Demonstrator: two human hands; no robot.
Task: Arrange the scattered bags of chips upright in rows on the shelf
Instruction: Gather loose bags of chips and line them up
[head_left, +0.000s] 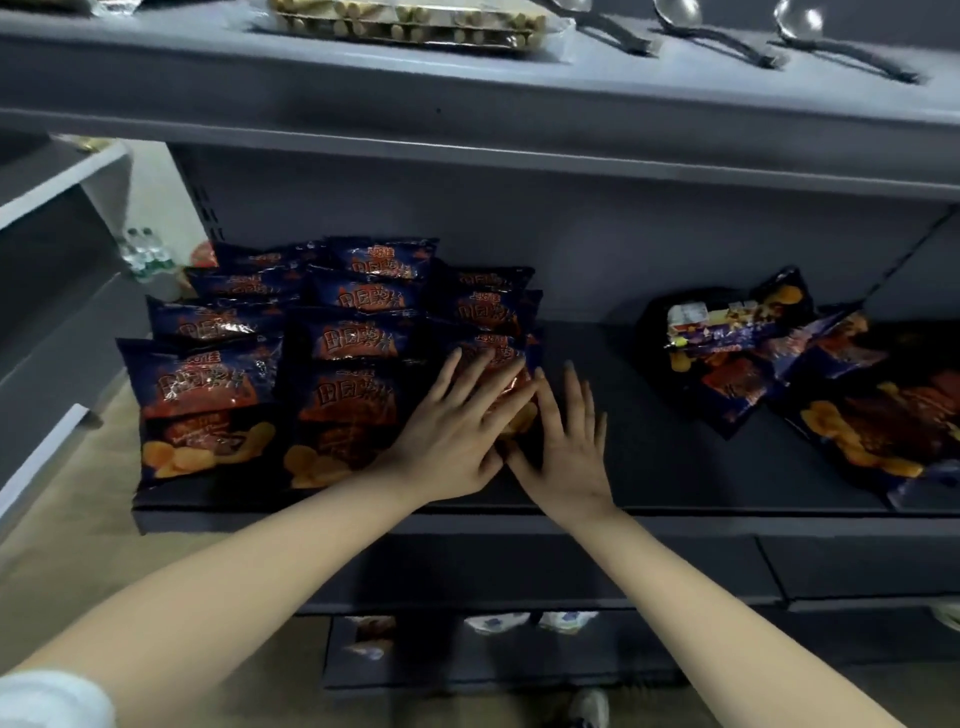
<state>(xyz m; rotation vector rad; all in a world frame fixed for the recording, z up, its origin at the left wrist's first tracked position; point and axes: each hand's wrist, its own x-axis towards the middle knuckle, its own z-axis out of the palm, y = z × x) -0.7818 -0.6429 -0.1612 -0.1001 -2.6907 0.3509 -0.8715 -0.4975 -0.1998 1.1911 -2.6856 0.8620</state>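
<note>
Several dark blue and orange chip bags (343, 358) stand in three rows at the left of the grey shelf (649, 467). My left hand (457, 431) lies flat with straight fingers on the front bag of the third row (506, 382). My right hand (566, 447) rests beside it, fingers straight, touching that bag's right edge. A few more chip bags (737, 358) lie scattered flat at the shelf's right, one large bag (883, 431) near the front edge.
An upper shelf (467, 88) overhangs, carrying a packet of wafer rolls (410, 23) and metal ladles (691, 26). Water bottles (145, 254) stand past the shelf's left end. Lower shelves (467, 649) hold more packets. Bare shelf surface lies between the rows and the scattered bags.
</note>
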